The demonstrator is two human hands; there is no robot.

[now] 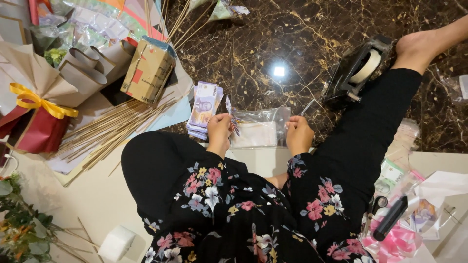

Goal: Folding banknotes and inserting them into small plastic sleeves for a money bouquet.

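Seated on a dark brown marble floor [273, 44] veined in gold, glossy, with a lamp glare at centre. Left hand [219, 129] pinched shut on a small folded banknote piece [234, 122], thin and creased, held just above the lap. Right hand [298, 132] curled closed near the edge of a clear plastic sleeve [261, 127]; cannot tell whether anything sits between its fingers. Sleeve flat on the floor between both hands, crinkled and shiny, with a pale sheet inside. Just left of the left hand, a fanned stack of purple banknotes [204, 108], touching the sleeve's corner region. Further left, a loose sheaf of thin bamboo skewers [112, 129] spread over pale paper, beside a tilted brown cardboard box [148, 70]. Far left, a kraft-paper bouquet wrap with yellow ribbon [36, 100] and dark red base. Upper right, a black tape dispenser [358, 68] with a white roll, close against a bare foot [419, 46]. Lower right, pink ribbon [395, 241], scissors [378, 204] and more notes in a cluttered heap. Lower left, a white tape roll [116, 242] and green foliage [19, 224].
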